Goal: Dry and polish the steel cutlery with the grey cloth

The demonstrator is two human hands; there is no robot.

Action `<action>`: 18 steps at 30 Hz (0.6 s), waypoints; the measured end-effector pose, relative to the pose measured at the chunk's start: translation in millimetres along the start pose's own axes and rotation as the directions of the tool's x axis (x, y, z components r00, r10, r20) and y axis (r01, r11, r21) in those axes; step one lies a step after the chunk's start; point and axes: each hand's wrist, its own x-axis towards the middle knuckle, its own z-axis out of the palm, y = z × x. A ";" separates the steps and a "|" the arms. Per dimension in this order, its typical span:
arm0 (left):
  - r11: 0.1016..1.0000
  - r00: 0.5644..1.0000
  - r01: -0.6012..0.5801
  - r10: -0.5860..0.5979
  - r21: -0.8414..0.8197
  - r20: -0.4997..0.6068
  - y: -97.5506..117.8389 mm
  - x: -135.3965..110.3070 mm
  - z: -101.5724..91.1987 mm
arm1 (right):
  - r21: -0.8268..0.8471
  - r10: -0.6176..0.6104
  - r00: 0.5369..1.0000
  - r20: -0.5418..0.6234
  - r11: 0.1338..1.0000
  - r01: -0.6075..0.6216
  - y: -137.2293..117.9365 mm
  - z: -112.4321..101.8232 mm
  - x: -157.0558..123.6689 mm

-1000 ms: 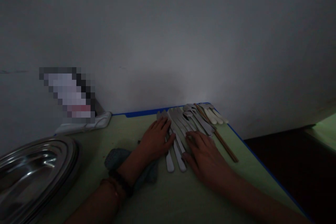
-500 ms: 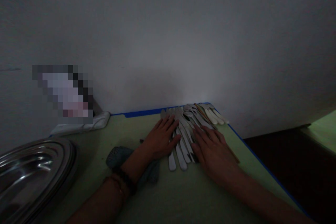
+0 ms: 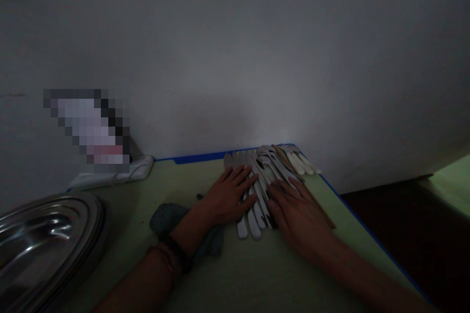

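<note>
Several metal table knives (image 3: 253, 222) lie side by side, blades toward the wall. My left hand (image 3: 231, 195) rests flat across them with its fingers spread, hiding their middles. Over the spoons and forks to the right lies my right hand (image 3: 295, 210), fingers stretched out and covering the handles. Metal spoons (image 3: 265, 156) show beyond its fingertips. White-handled cutlery (image 3: 301, 162) sits at the far right corner. A pair of wooden chopsticks (image 3: 325, 212) runs past the right side of my right hand.
A bluish-grey cloth (image 3: 167, 217) lies partly under my left forearm. Stacked oval metal trays (image 3: 97, 220) stand at the left. A blurred-out upright panel (image 3: 86, 127) leans on a white base (image 3: 135, 171) by the wall. The green table (image 3: 235, 279) has a blue edge on the right.
My left hand has slid slightly toward me and right, showing more of the knife blades. My right hand has shifted a little left and nearer, exposing more of the chopsticks.
</note>
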 end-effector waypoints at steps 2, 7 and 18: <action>1.000 1.000 -0.006 0.006 -0.001 0.004 -0.1 0.5 0.7 | 0.019 0.006 1.000 -0.008 1.000 -0.006 3.6 -0.4 0.7; 1.000 1.000 0.008 -0.008 -0.006 0.002 -0.6 1.6 1.7 | 0.030 -0.008 1.000 -0.009 1.000 0.008 13.6 2.3 3.8; 0.990 0.990 -0.126 0.129 -0.068 0.048 7.4 -3.4 -11.7 | 0.041 -0.240 0.970 0.041 0.970 0.238 42.5 -14.9 -0.9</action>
